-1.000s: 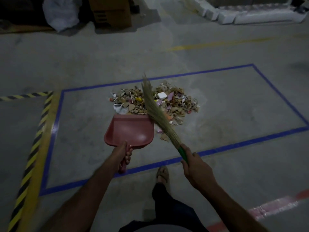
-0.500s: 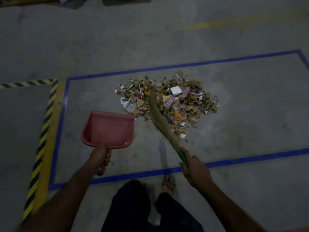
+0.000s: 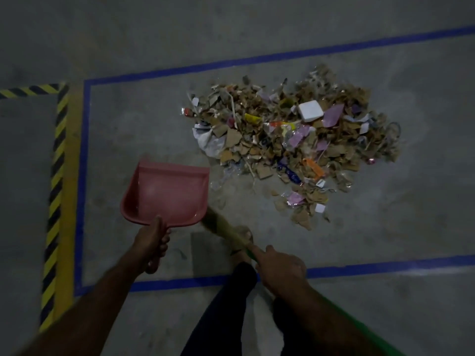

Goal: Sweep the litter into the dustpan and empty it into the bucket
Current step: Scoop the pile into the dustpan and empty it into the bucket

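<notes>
Your left hand (image 3: 151, 241) gripped the handle of the smooth pink plastic dustpan (image 3: 167, 192), empty and just left of the litter (image 3: 295, 142), while your right hand (image 3: 280, 265) closed round the green-handled straw broom (image 3: 223, 228), whose bristles ran low behind the pan and well short of the heap; no bucket was in view. With the pan's lip off to one side, a hard stroke could have scattered the light cardboard flakes, foil wrappers and white foam block across the rough concrete rather than into it
</notes>
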`<state>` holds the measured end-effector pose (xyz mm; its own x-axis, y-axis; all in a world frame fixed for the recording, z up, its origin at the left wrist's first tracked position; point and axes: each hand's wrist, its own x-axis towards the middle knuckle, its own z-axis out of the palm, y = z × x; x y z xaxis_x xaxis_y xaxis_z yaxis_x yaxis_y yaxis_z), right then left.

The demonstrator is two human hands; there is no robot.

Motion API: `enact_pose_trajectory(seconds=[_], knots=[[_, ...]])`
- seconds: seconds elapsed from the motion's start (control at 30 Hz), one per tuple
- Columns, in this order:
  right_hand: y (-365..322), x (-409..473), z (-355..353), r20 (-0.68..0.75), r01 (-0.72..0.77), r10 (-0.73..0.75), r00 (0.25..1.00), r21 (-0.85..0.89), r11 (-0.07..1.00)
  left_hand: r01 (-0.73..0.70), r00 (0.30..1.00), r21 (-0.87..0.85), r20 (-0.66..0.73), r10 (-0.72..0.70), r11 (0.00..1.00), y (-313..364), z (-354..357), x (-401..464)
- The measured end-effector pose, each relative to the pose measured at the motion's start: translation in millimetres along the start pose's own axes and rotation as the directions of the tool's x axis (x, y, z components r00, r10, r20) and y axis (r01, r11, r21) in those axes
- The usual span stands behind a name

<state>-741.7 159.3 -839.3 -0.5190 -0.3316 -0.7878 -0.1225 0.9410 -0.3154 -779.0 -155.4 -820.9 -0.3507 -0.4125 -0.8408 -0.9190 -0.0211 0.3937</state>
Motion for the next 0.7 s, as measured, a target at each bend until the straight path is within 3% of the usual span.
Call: enact_pose_trajectory(seconds=[0.13,0.27,0.37,0.47,0.6,0.7], knots=[[31,94,32,0.044,-0.057,0.057,0.997,-0.002,0.998,0.067,0.995,0.088,0.072,-0.073,0.994,-31,30,74],[118,118,54,-0.046,-0.248,0.268,0.962,0.249,0.936,0.093,0.985,0.141,0.130,-0.111,0.986,-45,72,107],[187,87,50,-0.127,-0.315,0.380,0.916,0.356,0.880,0.074,0.977,0.166,0.188,-0.105,0.983,-37,102,103],[236,37,40,-0.256,-0.257,0.370,0.893,0.384,0.887,0.063,0.965,0.196,0.239,-0.110,0.978,-23,128,89],[274,-44,39,-0.312,-0.152,0.236,0.920,0.271,0.950,0.027,0.948,0.252,0.300,-0.104,0.967,-9,158,65],[308,-98,48,-0.214,-0.216,0.241,0.947,0.134,0.967,-0.004,0.950,0.293,0.298,-0.088,0.956,-10,177,53]])
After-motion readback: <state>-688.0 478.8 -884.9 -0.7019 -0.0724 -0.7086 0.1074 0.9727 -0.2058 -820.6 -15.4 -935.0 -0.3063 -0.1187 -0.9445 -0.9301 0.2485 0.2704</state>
